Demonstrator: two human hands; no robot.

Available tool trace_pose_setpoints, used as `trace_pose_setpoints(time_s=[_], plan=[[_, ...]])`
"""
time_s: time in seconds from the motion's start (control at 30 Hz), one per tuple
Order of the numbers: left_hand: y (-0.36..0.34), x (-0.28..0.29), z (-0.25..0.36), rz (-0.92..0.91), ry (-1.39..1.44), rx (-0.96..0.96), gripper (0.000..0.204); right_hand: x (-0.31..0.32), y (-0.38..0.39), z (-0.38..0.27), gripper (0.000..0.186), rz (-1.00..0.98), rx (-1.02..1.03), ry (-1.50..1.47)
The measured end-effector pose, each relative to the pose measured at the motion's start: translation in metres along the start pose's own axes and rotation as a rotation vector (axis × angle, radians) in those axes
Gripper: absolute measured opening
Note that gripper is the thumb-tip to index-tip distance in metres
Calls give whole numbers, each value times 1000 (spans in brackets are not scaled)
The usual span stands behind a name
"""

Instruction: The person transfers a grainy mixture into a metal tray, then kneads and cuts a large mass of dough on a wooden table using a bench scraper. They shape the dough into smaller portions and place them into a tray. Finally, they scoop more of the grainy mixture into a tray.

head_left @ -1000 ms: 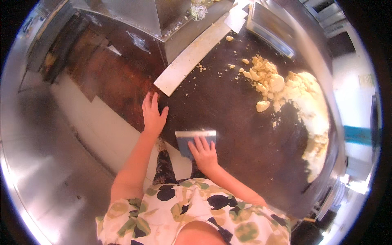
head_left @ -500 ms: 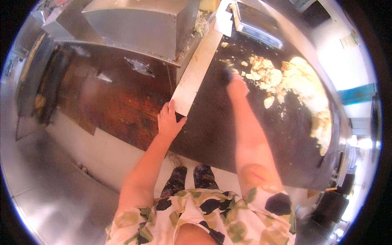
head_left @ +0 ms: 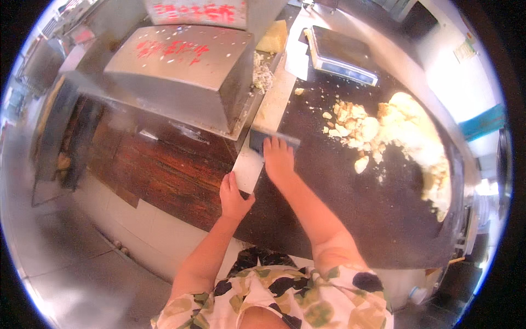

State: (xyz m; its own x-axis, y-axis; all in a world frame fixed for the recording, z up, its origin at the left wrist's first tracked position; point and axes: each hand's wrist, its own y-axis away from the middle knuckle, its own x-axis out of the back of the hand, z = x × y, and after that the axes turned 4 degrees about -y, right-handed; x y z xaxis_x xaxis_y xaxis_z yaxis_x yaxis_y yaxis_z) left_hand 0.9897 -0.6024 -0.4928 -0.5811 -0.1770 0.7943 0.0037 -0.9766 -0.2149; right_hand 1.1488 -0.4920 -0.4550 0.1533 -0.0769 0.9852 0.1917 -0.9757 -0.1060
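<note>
A long white strip lies lengthwise along the dark worktop. My left hand is closed round its near end, thumb on the right edge and fingers on the left. Farther along the strip, my right hand grips a flat, dark dough scraper. The scraper lies across the strip and reaches over its right edge; motion blurs its outline slightly. To the right sits a heap of crumbly, pale yellow dough, which joins a smoother mass of dough. Small crumbs are scattered around it.
At the back right stands a flat scale. A large metal housing with red markings rises left of the strip, beside shredded scraps and a yellow block. A reddish-brown wooden board lies to the left.
My right hand has moved left from beside the dough crumbs to the white strip, bringing the scraper along. My left hand stays on the strip's near end. The view has tilted upward.
</note>
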Motion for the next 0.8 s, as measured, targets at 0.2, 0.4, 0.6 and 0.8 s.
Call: trace_pose_setpoints(time_s=[0.2, 0.4, 0.6, 0.8], plan=[[-2, -1, 14, -4, -22, 27, 91, -12, -125, 59, 27, -46, -185, 73], [-5, 8, 19, -39, -104, 67, 94, 48, -173, 146, 29, 122, -439, -435], [-7, 5, 20, -102, -112, 107, 92, 18, -200, 143, 42, 20, -583, -921], [-1, 0, 14, -75, -158, 107, 96, 33, -160, 194, 40, 228, -681, -776]])
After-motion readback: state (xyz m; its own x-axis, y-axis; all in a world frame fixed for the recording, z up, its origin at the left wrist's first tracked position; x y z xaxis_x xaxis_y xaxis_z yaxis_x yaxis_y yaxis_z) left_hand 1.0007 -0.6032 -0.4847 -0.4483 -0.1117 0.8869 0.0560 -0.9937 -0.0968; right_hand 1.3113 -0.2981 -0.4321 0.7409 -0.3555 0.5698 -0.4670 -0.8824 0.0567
